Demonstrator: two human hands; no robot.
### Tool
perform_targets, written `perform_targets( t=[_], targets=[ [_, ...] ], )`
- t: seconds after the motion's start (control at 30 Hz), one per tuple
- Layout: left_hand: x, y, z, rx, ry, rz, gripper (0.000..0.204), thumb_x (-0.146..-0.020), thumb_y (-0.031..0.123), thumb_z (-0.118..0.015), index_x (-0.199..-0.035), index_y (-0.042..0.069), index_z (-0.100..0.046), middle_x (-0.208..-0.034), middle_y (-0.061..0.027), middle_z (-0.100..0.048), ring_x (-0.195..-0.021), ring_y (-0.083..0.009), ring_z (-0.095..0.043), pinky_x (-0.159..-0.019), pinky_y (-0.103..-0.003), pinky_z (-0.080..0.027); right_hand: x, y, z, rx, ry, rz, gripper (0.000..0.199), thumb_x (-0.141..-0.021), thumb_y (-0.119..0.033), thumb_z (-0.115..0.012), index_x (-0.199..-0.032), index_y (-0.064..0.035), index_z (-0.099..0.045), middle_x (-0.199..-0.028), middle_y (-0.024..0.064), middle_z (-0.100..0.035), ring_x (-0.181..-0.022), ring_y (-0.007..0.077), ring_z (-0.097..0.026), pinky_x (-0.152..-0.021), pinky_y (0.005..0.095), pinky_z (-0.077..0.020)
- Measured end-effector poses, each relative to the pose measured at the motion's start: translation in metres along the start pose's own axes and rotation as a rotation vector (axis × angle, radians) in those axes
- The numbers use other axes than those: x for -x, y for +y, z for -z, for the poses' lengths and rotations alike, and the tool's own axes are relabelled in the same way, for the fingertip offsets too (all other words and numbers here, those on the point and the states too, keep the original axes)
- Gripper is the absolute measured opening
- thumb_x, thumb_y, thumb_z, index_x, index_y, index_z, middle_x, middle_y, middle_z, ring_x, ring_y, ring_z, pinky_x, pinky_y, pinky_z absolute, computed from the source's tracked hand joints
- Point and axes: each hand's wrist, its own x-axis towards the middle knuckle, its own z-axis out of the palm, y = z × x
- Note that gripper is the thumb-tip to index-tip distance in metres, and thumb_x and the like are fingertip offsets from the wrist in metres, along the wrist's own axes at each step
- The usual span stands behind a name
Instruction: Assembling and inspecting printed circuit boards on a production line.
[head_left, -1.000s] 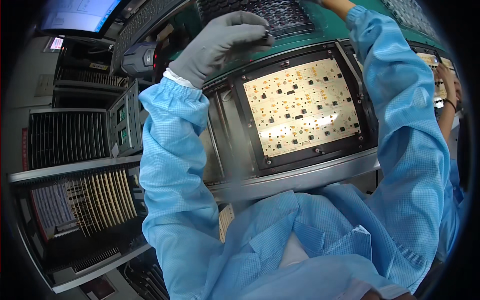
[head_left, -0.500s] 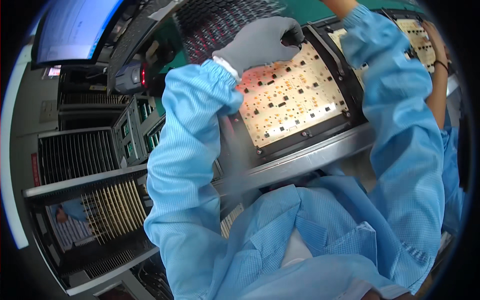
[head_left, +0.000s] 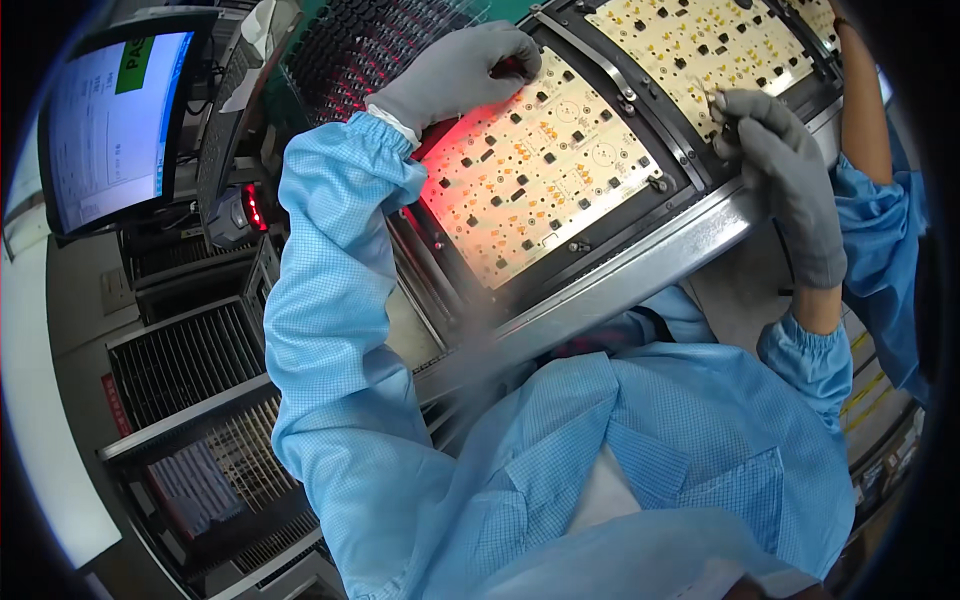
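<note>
Left hand (head_left: 455, 70) grip pinched on a small dark part at the circuit panel's (head_left: 535, 170) top edge; right hand (head_left: 785, 165) fingers closed at its right edge, contents unclear, apparently steadying it.

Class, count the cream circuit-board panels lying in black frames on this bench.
2: one panel under the left hand, glowing red; a second panel upper right, by the right hand. More may continue past the edge.

Grey gloves (head_left: 455, 70), light-blue checked smock sleeves (head_left: 330, 300) with elastic cuffs.

Gloved left hand (head_left: 455, 70) outstretched, fingers curled, right hand (head_left: 785, 175) raised
</note>
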Motion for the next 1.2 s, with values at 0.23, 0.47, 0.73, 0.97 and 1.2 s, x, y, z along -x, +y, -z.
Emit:
perform_targets(
  t=[0.23,0.47,0.73,0.97,1.2],
  targets=[
    [-0.011,0.004,0.005,0.012,-0.062,0.007,0.02,-0.086,0.014,-0.067,-0.105,0.006,-0.067,-0.1,-0.0094,-0.067,-0.092,-0.0247,-0.066,-0.082,-0.033,-0.053,0.009,0.007,-0.005,-0.056,0.063,0.032,0.039,-0.093,-0.031,-0.066,-0.119,-0.0023,-0.065,-0.095,0.0028,-0.069,-0.078,0.0047,-0.063,-0.066,0.014,-0.0501],
    [-0.019,0.014,0.016,0.058,-0.134,0.061,0.024,-0.078,0.01,-0.067,-0.101,0.005,-0.063,-0.097,-0.0133,-0.062,-0.093,-0.0281,-0.061,-0.085,-0.037,-0.049,0.003,0.011,0.004,-0.048,-0.051,-0.082,0.036,-0.096,-0.026,-0.061,-0.124,-0.0021,-0.062,-0.108,0.0038,-0.067,-0.083,0.0024,-0.06,-0.068,0.0139,-0.0468],
    [-0.016,0.008,0.013,0.036,-0.152,0.072,0.025,-0.078,0.01,-0.067,-0.102,0.004,-0.063,-0.098,-0.0134,-0.062,-0.092,-0.0285,-0.061,-0.084,-0.038,-0.05,0.008,0.014,-0.002,-0.061,0.058,-0.092,0.041,-0.095,-0.03,-0.064,-0.126,-0.003,-0.061,-0.1,0.0041,-0.069,-0.077,0.0013,-0.059,-0.069,0.0138,-0.048],
    [-0.013,-0.001,0.006,0.003,-0.091,-0.048,0.023,-0.079,0.01,-0.067,-0.102,0.005,-0.063,-0.098,-0.0129,-0.063,-0.092,-0.0278,-0.061,-0.084,-0.038,-0.05,0.008,0.022,0.003,-0.081,0.005,-0.086,0.044,-0.094,-0.032,-0.066,-0.127,-0.0039,-0.061,-0.097,0.0071,-0.069,-0.071,0.0015,-0.058,-0.071,0.0141,-0.0503],
    [-0.011,0.003,0.008,0.076,-0.069,-0.002,0.023,-0.08,0.008,-0.068,-0.102,0.006,-0.063,-0.096,-0.0114,-0.064,-0.091,-0.0258,-0.062,-0.084,-0.037,-0.05,0.009,0.024,-0.002,-0.063,0.037,-0.049,0.043,-0.096,-0.031,-0.064,-0.129,-0.0036,-0.06,-0.099,0.0072,-0.069,-0.071,0.0015,-0.058,-0.072,0.0148,-0.0516]
  ],
)
